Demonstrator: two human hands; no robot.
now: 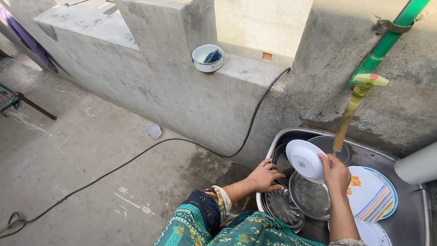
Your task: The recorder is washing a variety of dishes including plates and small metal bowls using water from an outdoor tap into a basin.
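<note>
Far left on the concrete floor [91, 173]: a black cable [136, 157] trailing toward the wet patch by the basin, a likely snag or splash risk. Up on the ledge [246, 68], a small white bowl [208, 58] near the edge, easy to knock off. Lower, the left hand [265, 176] spread open, fingers pressing the rim of a steel bowl [283, 161] in the metal basin [409, 214]. Right hand [336, 173] gripping a white plate [304, 159] by its edge, tilted under the brass tap [348, 116]; probably slippery when wet, so liable to drop onto the steel plates [296, 202] and chip. Striped plate [371, 193] lying flat at far right.
</note>
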